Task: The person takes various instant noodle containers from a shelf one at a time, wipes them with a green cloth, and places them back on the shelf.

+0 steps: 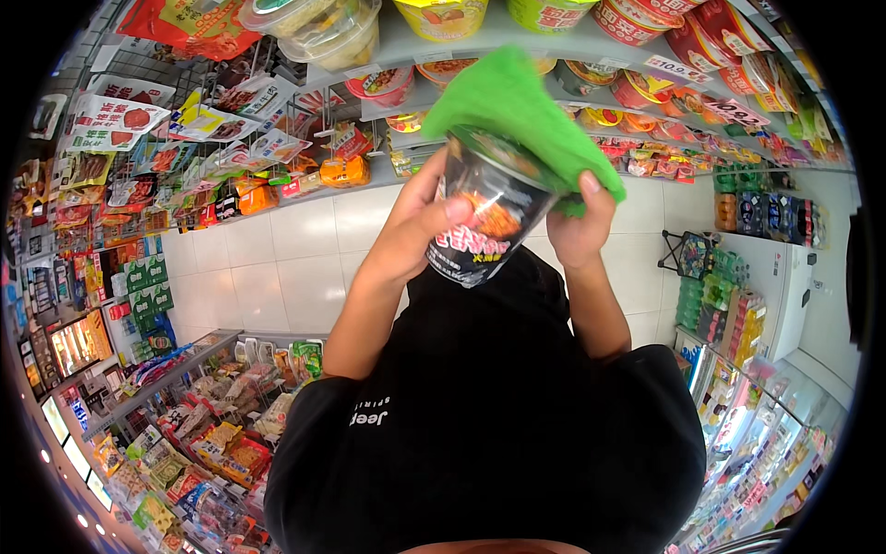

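A black instant noodle cup in clear wrap is held tilted before my chest, with my left hand closed around its side, thumb across the front. In my right hand is a bright green cloth, pinched between thumb and fingers. The cloth spreads above the cup's lid and its lower edge lies against the rim; it is slightly blurred. Beyond the cloth stand shelves of noodle cups and bowls, among them a yellow noodle cup.
Hanging snack packets fill a wire rack at the upper left. Behind me at the lower left stands a display of packaged foods. A white chest freezer, drink bottles and a folding stool are at the right.
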`<move>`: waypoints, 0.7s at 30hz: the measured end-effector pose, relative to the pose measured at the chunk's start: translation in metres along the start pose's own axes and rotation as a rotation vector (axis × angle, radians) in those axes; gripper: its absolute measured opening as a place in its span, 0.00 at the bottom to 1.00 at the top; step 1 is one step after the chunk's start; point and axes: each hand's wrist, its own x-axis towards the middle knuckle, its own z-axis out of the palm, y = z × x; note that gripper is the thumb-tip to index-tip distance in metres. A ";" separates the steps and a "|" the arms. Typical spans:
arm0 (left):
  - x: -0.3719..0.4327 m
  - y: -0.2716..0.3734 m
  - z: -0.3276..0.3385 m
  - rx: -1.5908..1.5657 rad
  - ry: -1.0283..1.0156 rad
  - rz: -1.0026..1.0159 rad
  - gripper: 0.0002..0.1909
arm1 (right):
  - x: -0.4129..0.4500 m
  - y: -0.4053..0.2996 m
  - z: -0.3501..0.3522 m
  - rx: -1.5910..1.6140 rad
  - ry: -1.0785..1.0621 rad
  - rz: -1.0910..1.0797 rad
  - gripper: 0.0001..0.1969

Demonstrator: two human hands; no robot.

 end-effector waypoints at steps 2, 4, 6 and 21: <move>0.000 -0.015 -0.009 -0.290 0.026 -0.126 0.32 | -0.005 0.000 -0.003 0.136 0.013 -0.155 0.23; 0.001 -0.009 0.002 -0.308 0.090 -0.078 0.29 | -0.001 -0.009 0.012 -0.035 0.026 -0.241 0.25; 0.000 -0.008 0.007 -0.229 0.127 -0.048 0.27 | -0.005 -0.007 0.011 -0.210 0.008 -0.276 0.29; 0.005 -0.022 0.023 0.079 0.280 0.301 0.35 | -0.016 0.042 0.014 -0.424 -0.139 -0.493 0.30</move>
